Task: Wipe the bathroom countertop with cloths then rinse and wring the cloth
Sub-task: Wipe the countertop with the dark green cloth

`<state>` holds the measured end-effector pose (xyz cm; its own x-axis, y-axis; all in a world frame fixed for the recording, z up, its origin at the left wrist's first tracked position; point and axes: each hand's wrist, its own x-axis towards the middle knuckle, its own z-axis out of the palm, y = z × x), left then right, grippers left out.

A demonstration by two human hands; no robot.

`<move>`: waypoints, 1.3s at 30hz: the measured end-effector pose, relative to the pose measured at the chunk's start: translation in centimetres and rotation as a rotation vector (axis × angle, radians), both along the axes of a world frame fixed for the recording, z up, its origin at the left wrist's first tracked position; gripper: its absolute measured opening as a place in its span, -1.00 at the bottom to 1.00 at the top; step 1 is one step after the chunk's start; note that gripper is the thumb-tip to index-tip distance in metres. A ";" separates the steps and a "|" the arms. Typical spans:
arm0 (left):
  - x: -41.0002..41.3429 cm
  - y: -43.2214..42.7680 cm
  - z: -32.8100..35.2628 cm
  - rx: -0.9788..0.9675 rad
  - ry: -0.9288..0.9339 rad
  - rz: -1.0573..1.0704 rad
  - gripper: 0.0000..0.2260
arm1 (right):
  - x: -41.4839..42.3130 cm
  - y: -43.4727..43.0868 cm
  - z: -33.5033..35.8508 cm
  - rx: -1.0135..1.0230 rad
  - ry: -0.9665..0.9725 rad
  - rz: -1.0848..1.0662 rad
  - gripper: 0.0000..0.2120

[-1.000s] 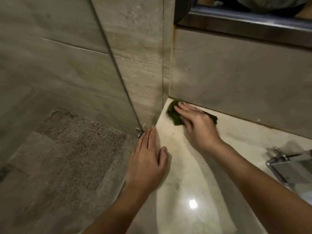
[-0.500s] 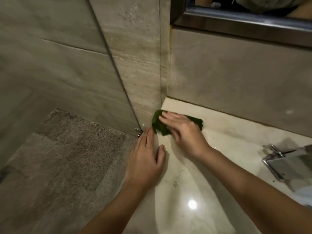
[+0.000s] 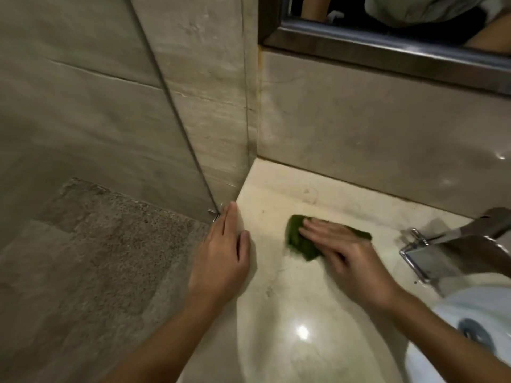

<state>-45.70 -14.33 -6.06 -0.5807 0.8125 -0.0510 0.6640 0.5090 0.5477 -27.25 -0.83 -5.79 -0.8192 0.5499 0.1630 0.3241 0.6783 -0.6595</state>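
**Step in hand:** wiping. The cloth (image 3: 297, 240) lies flat on the tabletop (image 3: 276, 194), out from the back corner and well short of the faucet (image 3: 453, 250). It sits under the fingers of the right hand (image 3: 345, 255). That grip is released: the fingers lie straight across the cloth and press it down, and nothing is pinched. Hand and cloth are blurred, so finer finger detail cannot be read.

The left hand (image 3: 221, 252) lies flat at the tabletop's left edge, fingers straight and together, thumb spread. Its grip is likewise released and holds nothing. Its fingertips reach near a small metal clip (image 3: 214, 214) at the foot of a glass panel (image 3: 177, 120).

**Judgement:** the wipe is under way; rinsing and wringing are not yet begun. The next move calls for flat, even pressure and a stroke across the stone toward the basin (image 3: 442, 308), steering round the faucet base.

**Materials:**
- **Tabletop:** pale polished stone, glossy, with a bright lamp reflection near the front, faint veins and dull marks toward the back.
- **Cloth:** dark green and nappy, bunched into a small pad; likely soft and absorbent.
- **Faucet:** angular chromed metal.
- **Basin:** white and smooth, with a round drain (image 3: 474, 331).
- **Wall (image 3: 359, 134):** beige stone tile.
- **Floor (image 3: 96, 244):** coarse and speckled, beyond the glass.
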 end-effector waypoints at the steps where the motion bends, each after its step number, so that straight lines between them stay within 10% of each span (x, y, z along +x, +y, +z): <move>1: 0.1 0.0 -0.1 0.003 0.002 0.003 -0.47 | 0.1 1.3 0.2 0.016 0.014 -0.083 -0.57; 4: 0.1 0.0 -0.2 0.016 0.015 0.007 -0.47 | -2.7 3.6 0.1 0.022 0.045 -0.312 -0.62; 10: 0.1 -0.1 0.0 0.017 0.025 0.007 -0.48 | 3.2 -2.6 -0.1 -0.017 0.017 -0.037 -0.57; 16: 0.4 0.0 -0.1 0.033 0.028 0.020 -0.48 | -1.5 4.4 -1.0 0.026 0.030 -0.514 -0.61; 26: 0.3 0.0 -0.2 0.034 0.033 0.025 -0.47 | 0.6 0.3 -1.0 0.117 -0.047 -0.625 -0.53; 35: 0.3 -0.1 0.1 0.036 0.010 0.015 -0.47 | 3.5 -2.5 1.0 0.069 -0.140 -0.145 -0.52; 39: 0.3 0.0 -0.1 0.047 0.020 0.014 -0.48 | 1.0 2.1 0.9 0.076 -0.108 -0.331 -0.63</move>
<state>-45.37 -14.31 -6.15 -0.5924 0.8056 -0.0011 0.6681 0.4921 0.5581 -26.28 1.23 -4.89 -0.6131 0.7783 0.1355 0.5998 0.5703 -0.5613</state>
